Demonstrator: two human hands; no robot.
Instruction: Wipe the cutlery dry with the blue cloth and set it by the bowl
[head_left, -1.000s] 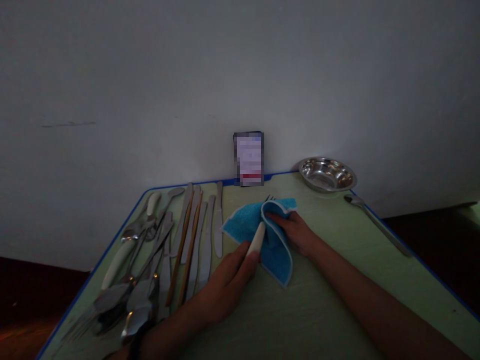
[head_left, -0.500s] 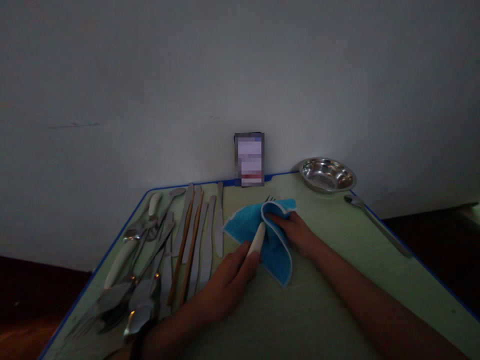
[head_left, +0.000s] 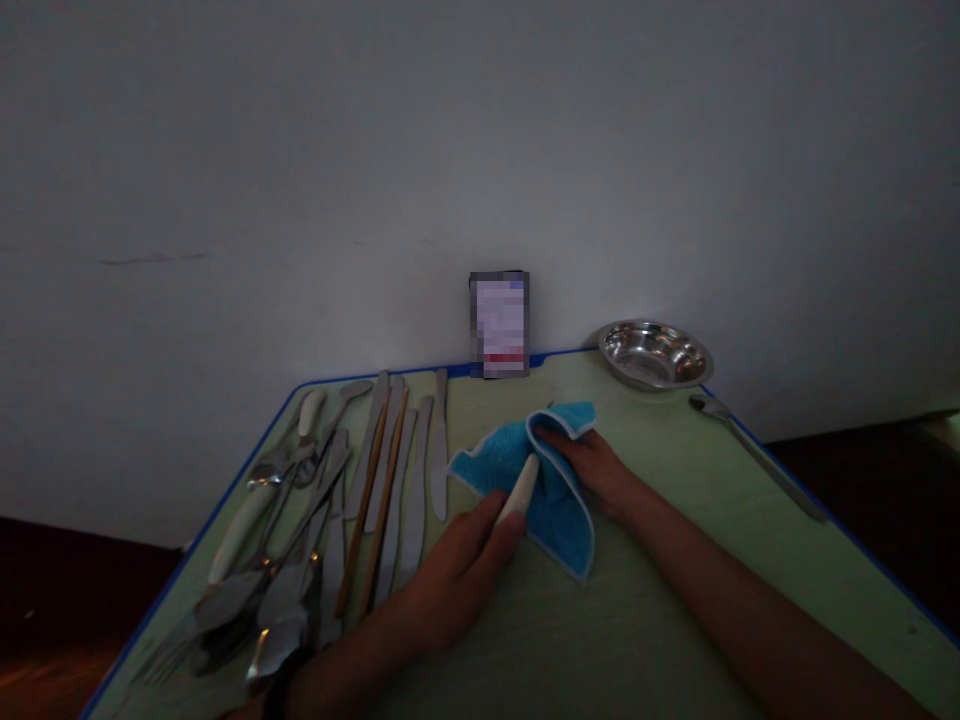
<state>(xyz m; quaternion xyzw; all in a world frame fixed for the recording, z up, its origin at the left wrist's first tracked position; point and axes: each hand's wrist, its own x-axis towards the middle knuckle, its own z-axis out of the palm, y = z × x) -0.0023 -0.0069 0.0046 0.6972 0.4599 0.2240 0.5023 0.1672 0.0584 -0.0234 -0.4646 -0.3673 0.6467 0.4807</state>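
My left hand (head_left: 476, 550) is closed around the pale handle of a fork (head_left: 519, 490). The fork's head goes into the folds of a blue cloth (head_left: 561, 525) with a white edge, and its tines are almost wholly hidden now. With fingers tucked into a fold of that cloth, my right hand (head_left: 592, 465) grips it around the fork's neck. Left of my hands, several table knives (head_left: 417, 480) and two wooden chopsticks (head_left: 386, 490) lie side by side.
A heap of spoons, forks and other cutlery (head_left: 274, 590) covers the table's left side. At the back right stands a shiny metal bowl (head_left: 656, 357), with a spoon (head_left: 757, 455) lying near the right edge. A phone (head_left: 500, 325) leans upright against the wall.
The cloth has shifted slightly over the fork's head, so the tines that showed beyond it before are now nearly covered. Both hands keep their hold.
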